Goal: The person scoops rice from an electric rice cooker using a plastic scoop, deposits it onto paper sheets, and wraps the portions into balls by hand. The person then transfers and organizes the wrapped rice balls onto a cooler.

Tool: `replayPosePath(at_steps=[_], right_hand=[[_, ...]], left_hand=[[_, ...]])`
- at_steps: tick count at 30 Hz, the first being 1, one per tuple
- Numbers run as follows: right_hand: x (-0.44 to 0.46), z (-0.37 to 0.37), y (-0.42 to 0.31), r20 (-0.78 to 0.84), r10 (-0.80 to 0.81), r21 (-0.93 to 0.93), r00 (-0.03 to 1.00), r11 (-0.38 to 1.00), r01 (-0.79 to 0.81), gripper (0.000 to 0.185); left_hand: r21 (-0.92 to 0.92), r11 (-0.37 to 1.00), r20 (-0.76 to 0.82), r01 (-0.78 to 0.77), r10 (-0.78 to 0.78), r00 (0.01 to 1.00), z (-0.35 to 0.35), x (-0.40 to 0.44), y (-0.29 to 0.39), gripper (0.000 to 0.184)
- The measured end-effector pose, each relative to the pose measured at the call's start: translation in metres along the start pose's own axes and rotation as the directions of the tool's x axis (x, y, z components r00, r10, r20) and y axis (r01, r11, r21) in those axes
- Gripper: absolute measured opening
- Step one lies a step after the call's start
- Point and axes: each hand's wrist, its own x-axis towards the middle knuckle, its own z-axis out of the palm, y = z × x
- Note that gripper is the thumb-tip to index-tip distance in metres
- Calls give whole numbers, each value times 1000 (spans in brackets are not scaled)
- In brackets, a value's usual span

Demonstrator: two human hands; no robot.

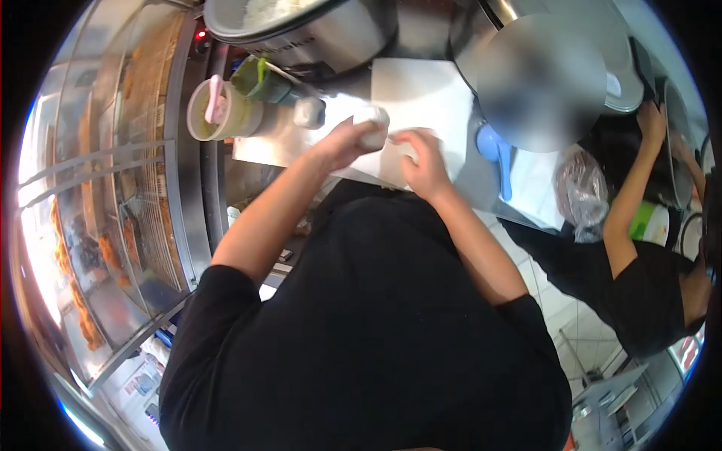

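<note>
My left hand [347,143] is closed around a white, rounded thing [371,128] whose kind is unclear; it could be a small container or a lump of rice. Just to its right, my right hand [426,161] has its fingers bent and apart, with nothing visible in them. Both hands are over a white board [421,90] on the counter. A small whitish jar [309,113] stands left of my left hand. Further left, a clear tub [199,113] has a pink-handled utensil [215,98] in it, beside a green container [259,79].
A large rice cooker [316,45] with white rice stands at the back. On the right lie a blue scoop [494,154] and a clear plastic bag [583,192]. A co-worker's arm [632,188] reaches in at the far right. A glass display case [113,188] borders the left.
</note>
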Motion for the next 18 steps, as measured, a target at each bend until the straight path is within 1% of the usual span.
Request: replayPosePath(at_steps=[1, 2, 3, 4, 5, 6, 7, 9, 10, 11, 12, 13, 14, 15, 16, 17, 18], right_hand=[[-7, 1, 5, -213, -4, -165, 977, 986, -32, 41], [-22, -6, 22, -334, 130, -150, 934, 971, -188, 43], [-36, -17, 30, -468, 139, -337, 873, 885, -321, 53], [-52, -28, 46, -570, 117, -460, 813, 774, -435, 65], [-68, -45, 58, -585, 146, -531, 798, 675, -512, 75], [-77, -59, 62, -581, 209, -613, 786, 524, -592, 81], [-82, -72, 55, -530, 285, -663, 799, 448, -600, 82], [-85, -86, 66, -493, 449, -579, 745, 469, -666, 80], [-90, -92, 82, -498, 436, -594, 750, 458, -661, 80], [-97, -96, 105, -492, 451, -580, 745, 469, -666, 77], [-99, -95, 116, -486, 466, -563, 740, 481, -673, 73], [-98, -91, 112, -495, 450, -574, 743, 473, -668, 73], [-100, -86, 103, -605, 375, -470, 702, 544, -695, 66], [-96, -82, 91, -707, 301, -366, 640, 618, -696, 60], [-89, -73, 73, -715, 279, -381, 642, 614, -691, 60], [-79, -57, 43, -750, 277, -283, 600, 686, -671, 49], [-61, -42, 14, -779, 288, -184, 557, 745, -641, 40]], left_hand=[[117, 985, -37, -127, 132, 991, -8, -7, -7, 52], [235, 963, -163, -130, 170, 972, -40, 2, -24, 56], [341, 933, -286, -111, 216, 934, -74, 6, -36, 59], [333, 935, -296, -120, 225, 928, -90, -2, -32, 59], [416, 907, -480, -67, 281, 831, -105, -11, -28, 63], [481, 877, -630, 4, 343, 697, -124, -17, -21, 67], [451, 883, -504, -130, 372, 779, -190, 4, -37, 67], [467, 884, -571, -21, 319, 756, -228, 12, -34, 72], [454, 890, -562, -35, 317, 764, -220, 14, -22, 72], [650, 722, -634, 237, 342, 694, -202, 8, 0, 79], [731, 465, -677, 500, 401, 617, -195, 4, 14, 86], [735, 477, -670, 481, 403, 624, -204, 10, 10, 86], [754, 449, -648, 480, 386, 657, -217, 20, 3, 95], [773, 421, -624, 474, 369, 689, -227, 26, 2, 103], [786, 413, -604, 460, 354, 714, -230, 25, 3, 108], [795, 407, -588, 450, 332, 738, -230, 20, 1, 114], [796, 418, -580, 437, 323, 748, -229, 15, 1, 114]])
